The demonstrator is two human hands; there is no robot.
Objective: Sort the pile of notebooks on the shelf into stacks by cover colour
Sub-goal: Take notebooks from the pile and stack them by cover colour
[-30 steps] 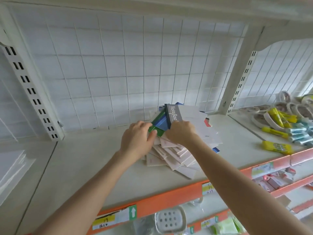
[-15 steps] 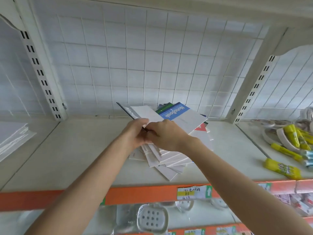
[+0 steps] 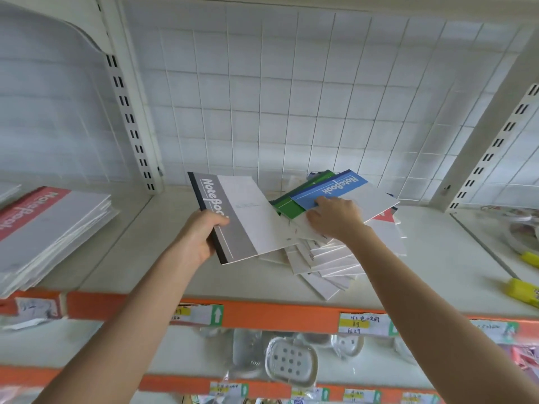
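The left grip (image 3: 201, 237) is clamped round the dark spine of a grey-banded white paper notebook (image 3: 242, 220), thumb on the cover and fingers beneath. It holds the notebook tilted clear of the shelf, with the far end pointing to 11 o'clock. Just at 3 o'clock from it, the right grip (image 3: 335, 220) is curled onto the near edge of a blue-banded white paper notebook (image 3: 344, 189), fingertips on the blue band, holding it. That notebook lies on top of the loose pile of white-covered notebooks (image 3: 329, 260). A green-banded notebook (image 3: 291, 201) pokes out from under the blue one toward 9 o'clock, and a red corner (image 3: 385, 218) shows at 3 o'clock. The pile sits midway along the white metal shelf (image 3: 140, 237). Well apart at 9 o'clock, in the next bay, lies a stack topped by a red-banded notebook (image 3: 43, 225). At 4 o'clock, yellow glue sticks (image 3: 522, 290) lie near the shelf's orange front rail (image 3: 277, 316).
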